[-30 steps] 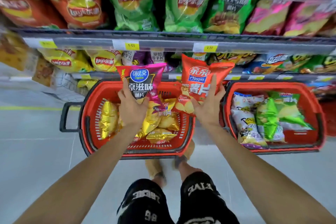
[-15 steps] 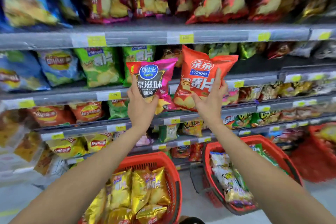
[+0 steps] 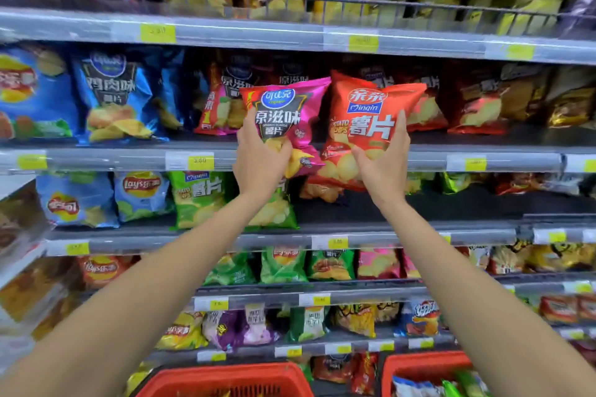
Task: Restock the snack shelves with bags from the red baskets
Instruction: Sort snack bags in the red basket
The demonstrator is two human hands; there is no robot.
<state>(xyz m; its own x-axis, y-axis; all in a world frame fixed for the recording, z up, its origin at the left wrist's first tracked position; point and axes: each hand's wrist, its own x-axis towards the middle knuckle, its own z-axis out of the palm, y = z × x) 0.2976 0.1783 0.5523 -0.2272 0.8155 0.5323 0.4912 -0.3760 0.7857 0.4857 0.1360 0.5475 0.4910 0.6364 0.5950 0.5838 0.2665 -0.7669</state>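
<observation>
My left hand (image 3: pixel 258 155) grips the lower part of a pink chip bag (image 3: pixel 287 116), held upright in front of a shelf row of matching pink-and-dark bags (image 3: pixel 222 100). My right hand (image 3: pixel 383 164) grips a red-orange Qinqin chip bag (image 3: pixel 367 113) by its lower right side, beside the pink one and in front of red bags (image 3: pixel 474 106) on the same shelf. Both bags hang in the air just ahead of the shelf edge (image 3: pixel 425 159). Two red baskets (image 3: pixel 225 379) (image 3: pixel 419 364) stand on the floor at the bottom of the view.
Blue chip bags (image 3: pixel 119 93) fill the left of that shelf. Below it a green bag (image 3: pixel 200 196) stands beside a dark bare stretch of shelf (image 3: pixel 451 203). Yellow price tags (image 3: pixel 200 161) run along every rail. More snack bags crowd the top and lower shelves.
Both hands have lifted the pink and red bags from above the baskets up to a higher shelf. The view has tilted up, so the baskets now lie at the bottom edge.
</observation>
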